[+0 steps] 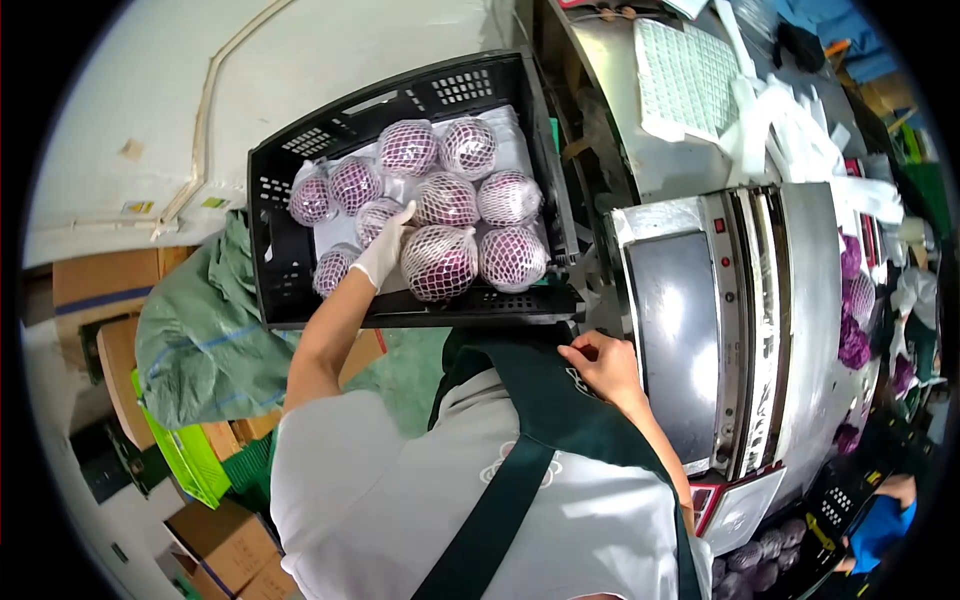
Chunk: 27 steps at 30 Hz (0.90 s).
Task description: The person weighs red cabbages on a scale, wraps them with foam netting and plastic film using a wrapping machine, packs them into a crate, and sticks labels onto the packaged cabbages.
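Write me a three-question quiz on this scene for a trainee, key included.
1. Multiple choice: what colour is the crate?
A) green
B) black
C) white

2. True or false: the right hand is inside the crate.

3. Fill in the blank: the left hand, in among the netted produce, wears a white ____.

Key:
1. B
2. False; it is outside the crate, near the dark green apron.
3. glove
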Available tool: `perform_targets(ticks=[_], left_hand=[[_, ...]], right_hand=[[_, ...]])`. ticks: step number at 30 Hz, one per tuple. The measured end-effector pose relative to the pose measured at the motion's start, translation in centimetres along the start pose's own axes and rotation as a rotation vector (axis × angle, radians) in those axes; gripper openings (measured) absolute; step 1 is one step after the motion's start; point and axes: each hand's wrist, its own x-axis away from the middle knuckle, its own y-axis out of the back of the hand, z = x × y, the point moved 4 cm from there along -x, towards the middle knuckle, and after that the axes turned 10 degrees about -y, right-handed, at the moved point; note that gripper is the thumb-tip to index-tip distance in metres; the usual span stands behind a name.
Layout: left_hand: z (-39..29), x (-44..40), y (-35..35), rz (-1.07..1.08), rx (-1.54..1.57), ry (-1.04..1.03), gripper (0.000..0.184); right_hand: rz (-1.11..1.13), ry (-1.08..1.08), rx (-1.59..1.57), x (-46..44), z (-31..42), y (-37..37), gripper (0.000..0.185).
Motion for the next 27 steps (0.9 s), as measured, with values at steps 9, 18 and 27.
perform_targets(ticks=[9,18,27], left_hand=[[-6.8,6.1,-9.7,-0.286,-1.215,-1.24,0.032],[-2.9,3.2,-29.1,0.685,-1.605,-1.737,0.023],[-3.0,3.3,-28.6,0.632,-1.795,-1.71,0.04]], right_hand=[[0.274,-0.245,-0.096,-4.1,-2.0,-4.1,0.077],[0.17,-0.397,-0.323,-6.0,-1.2,-5.4,0.078],[0.013,-0.693,-0.786,-6.9,-1.2,-7.6,0.049]])
